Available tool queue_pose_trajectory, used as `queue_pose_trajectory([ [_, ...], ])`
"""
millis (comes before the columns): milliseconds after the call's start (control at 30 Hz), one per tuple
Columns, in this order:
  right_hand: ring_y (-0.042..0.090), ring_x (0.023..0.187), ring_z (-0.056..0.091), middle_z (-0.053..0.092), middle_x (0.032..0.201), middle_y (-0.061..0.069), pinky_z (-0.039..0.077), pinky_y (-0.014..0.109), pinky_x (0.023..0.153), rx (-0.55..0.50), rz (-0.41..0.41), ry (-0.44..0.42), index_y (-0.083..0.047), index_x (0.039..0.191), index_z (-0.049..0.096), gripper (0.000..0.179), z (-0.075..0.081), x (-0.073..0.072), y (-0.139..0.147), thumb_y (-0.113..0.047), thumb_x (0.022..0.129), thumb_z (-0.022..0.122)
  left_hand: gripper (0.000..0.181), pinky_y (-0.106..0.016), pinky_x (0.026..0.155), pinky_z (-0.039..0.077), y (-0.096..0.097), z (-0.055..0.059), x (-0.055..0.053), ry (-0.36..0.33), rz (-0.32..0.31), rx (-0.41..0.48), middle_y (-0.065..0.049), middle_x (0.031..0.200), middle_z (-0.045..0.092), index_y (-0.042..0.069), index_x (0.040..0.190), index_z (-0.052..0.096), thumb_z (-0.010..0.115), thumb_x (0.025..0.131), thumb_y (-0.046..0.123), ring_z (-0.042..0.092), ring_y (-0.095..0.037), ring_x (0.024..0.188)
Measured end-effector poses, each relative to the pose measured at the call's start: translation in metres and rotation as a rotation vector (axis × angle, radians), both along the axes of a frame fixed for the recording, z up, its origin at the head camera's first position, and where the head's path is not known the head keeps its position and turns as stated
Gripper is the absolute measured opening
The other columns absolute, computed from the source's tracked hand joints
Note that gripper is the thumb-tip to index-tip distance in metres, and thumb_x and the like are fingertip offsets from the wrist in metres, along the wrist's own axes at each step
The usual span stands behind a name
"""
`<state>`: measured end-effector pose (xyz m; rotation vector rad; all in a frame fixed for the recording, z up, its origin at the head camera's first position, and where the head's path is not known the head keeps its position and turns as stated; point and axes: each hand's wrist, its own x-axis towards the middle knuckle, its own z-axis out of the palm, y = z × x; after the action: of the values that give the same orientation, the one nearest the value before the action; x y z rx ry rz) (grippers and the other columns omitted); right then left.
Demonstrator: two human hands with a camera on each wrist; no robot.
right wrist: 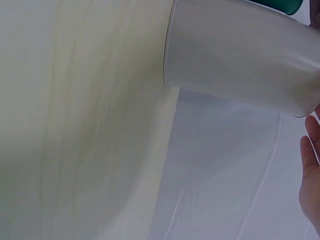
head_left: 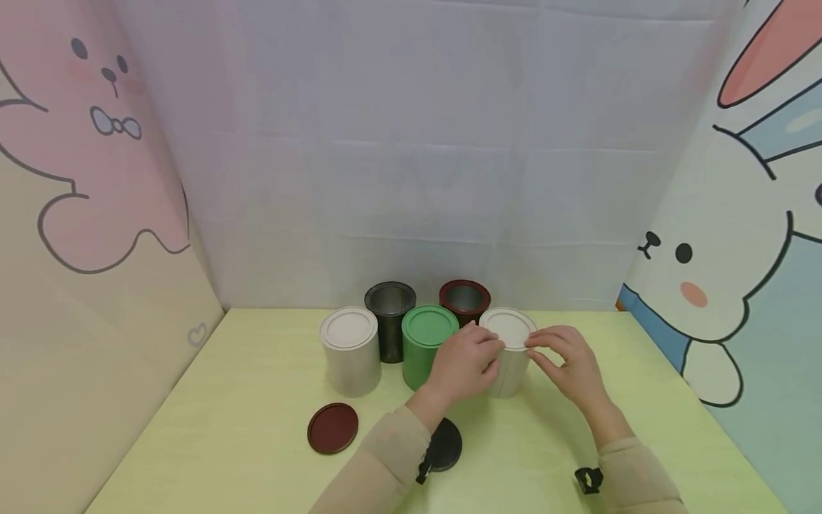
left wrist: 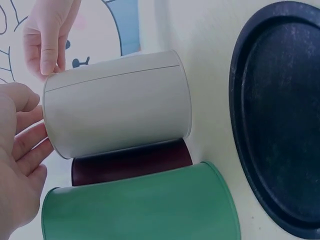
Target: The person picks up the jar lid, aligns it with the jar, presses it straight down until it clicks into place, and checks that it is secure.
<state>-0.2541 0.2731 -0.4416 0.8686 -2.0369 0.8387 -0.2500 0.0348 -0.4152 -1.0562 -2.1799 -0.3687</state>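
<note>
A white can (head_left: 507,371) stands upright at the right of the front row, its white lid (head_left: 509,327) on top. My left hand (head_left: 464,363) has curled fingers at the lid's left edge. At the opposite edge, my right hand (head_left: 570,360) pinches the rim between fingers and thumb. The left wrist view shows both hands' fingertips at the top end of the white can (left wrist: 117,105). Only part of the right hand (right wrist: 311,175) appears in the right wrist view. A green can (head_left: 429,335) with a green lid is just left, partly behind my left hand.
Another lidded white can (head_left: 352,364) stands at the left. Behind are an open black can (head_left: 390,328) and an open dark red can (head_left: 464,310). A dark red lid (head_left: 332,428) and a black lid (head_left: 444,446) lie on the yellow table (head_left: 225,428), the latter partly under my left forearm.
</note>
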Motion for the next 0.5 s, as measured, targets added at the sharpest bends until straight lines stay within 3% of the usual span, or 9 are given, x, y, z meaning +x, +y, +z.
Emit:
queue_pose_trajectory([
  [67,0.032,0.100,0.057,0.070,0.105,0.012,0.034,0.018,0.101,0.019,0.000,-0.004,-0.005,0.100,0.075,0.037,0.000,0.000,0.000,-0.041,0.094,0.067,0.014,-0.036,0.108,0.042,0.000,0.001,0.000,-0.005,0.007,-0.015,0.003,0.102,0.070,0.018,0.100,0.076,0.071,0.088,0.017,0.064,-0.012,0.101],
  [133,0.035,0.106,0.056,0.068,0.113,0.014,0.032,0.021,0.105,0.047,-0.013,-0.007,-0.003,0.107,0.073,0.048,0.002,-0.001,0.000,-0.047,0.096,0.061,0.014,-0.037,0.109,0.041,0.000,0.001,-0.001,-0.013,0.010,-0.030,0.001,0.107,0.069,0.018,0.102,0.076,0.071,0.088,0.019,0.063,-0.014,0.105],
  [333,0.036,0.130,0.043,0.055,0.140,0.015,0.028,0.036,0.115,0.196,-0.098,-0.145,-0.003,0.134,0.060,0.055,0.005,-0.001,-0.002,-0.037,0.092,0.070,0.039,-0.033,0.110,0.038,0.001,0.006,-0.006,-0.076,0.081,-0.106,-0.005,0.131,0.062,0.016,0.124,0.069,0.072,0.090,0.035,0.057,-0.019,0.121],
  [500,0.037,0.132,0.041,0.051,0.143,0.016,0.036,0.054,0.106,0.251,-0.134,-0.203,-0.002,0.137,0.057,0.058,0.005,-0.001,-0.004,-0.033,0.091,0.072,0.054,-0.032,0.117,0.027,0.005,0.014,-0.010,-0.182,0.193,-0.255,-0.005,0.146,0.051,0.017,0.137,0.061,0.059,0.096,0.052,0.046,-0.020,0.135],
])
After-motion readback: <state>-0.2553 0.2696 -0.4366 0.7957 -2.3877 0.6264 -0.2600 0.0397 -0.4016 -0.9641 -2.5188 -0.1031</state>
